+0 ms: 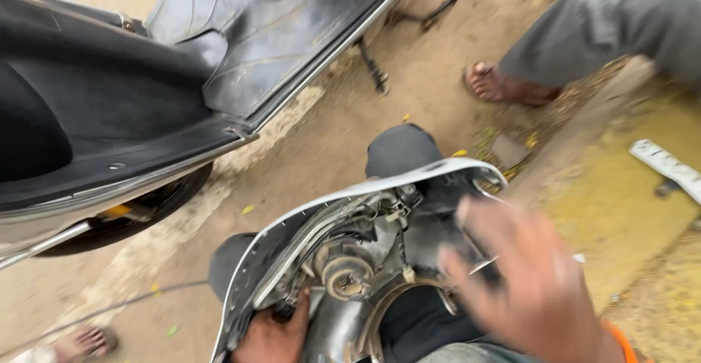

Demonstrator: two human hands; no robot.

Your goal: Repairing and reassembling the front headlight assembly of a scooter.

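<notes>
Left hand point(272, 334) grips the scooter headlight cowl point(292, 224) from below; blurred right hand point(533, 283), fingers apparently spread, hovers over it

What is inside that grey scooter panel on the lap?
Inside the grey panel sits a round headlamp socket with brackets. The blurred right hand covers the parts on that side.

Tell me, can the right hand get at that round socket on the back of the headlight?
Probably yes: the right hand hovers open beside the round socket, nothing between them, while the left hand grips the headlight panel lower down.
</notes>
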